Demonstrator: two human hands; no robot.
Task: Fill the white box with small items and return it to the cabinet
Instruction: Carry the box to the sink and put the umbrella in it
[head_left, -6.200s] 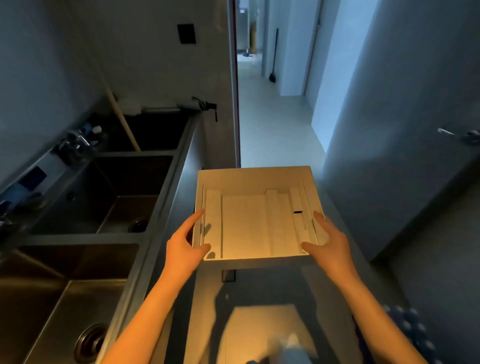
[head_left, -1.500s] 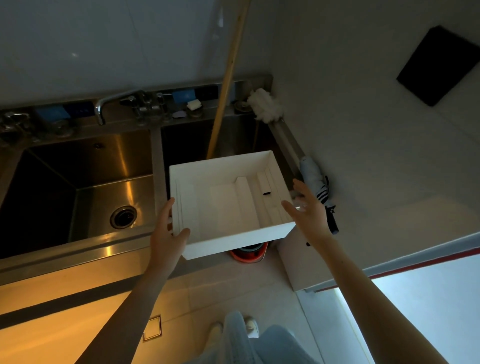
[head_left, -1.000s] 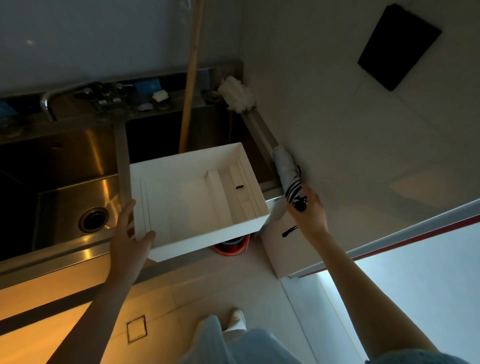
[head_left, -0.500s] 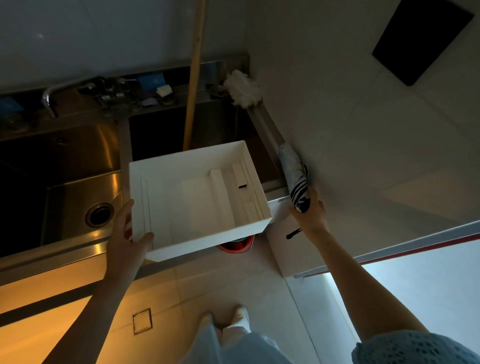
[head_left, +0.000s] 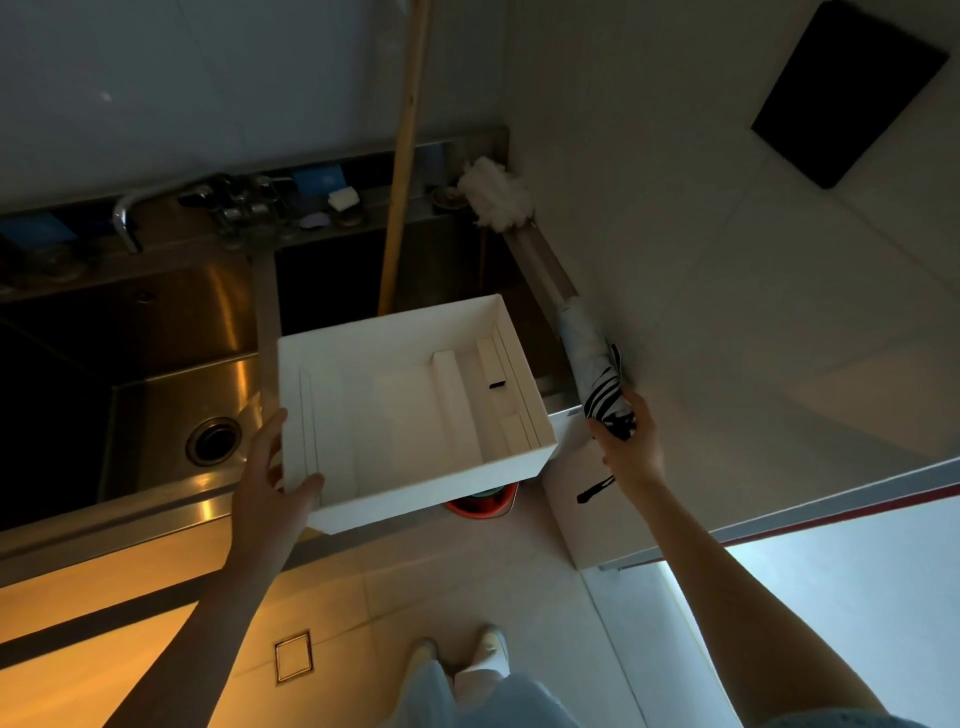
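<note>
Left hand (head_left: 270, 486) clamped on near-left corner of white box (head_left: 410, 410), thumb over the rim, fingers hidden underneath; box held alone by this hand, level, above front edge of steel sink (head_left: 171, 374). Right hand (head_left: 631, 441) closed around handle end of folded umbrella (head_left: 592, 364), black wrist strap (head_left: 595, 489) dangling below the palm. Changed since 1.5 s ago: then both hands flanking the box, right hand open beside its right wall; now off the box and gripping the umbrella, as 0.5 s ago.

Box: rigid, rectangular, matte white, open top; inside, thin upright white dividers forming narrow lanes at left and right, 1 small black piece (head_left: 497, 385) lying in a right-hand lane. Umbrella: pale fabric with black-and-white stripes near the handle, rolled into a tube, lying along the sink's right ledge against the tiled wall. Sink: brushed metal, 2 basins visible, round drain in the left one.

Wooden pole (head_left: 402, 171) rising from the far basin, lower end hidden behind the box. Red object (head_left: 480, 506) under the box mostly covered, identity unclear. Dim light; small things on the back ledge hard to make out.
</note>
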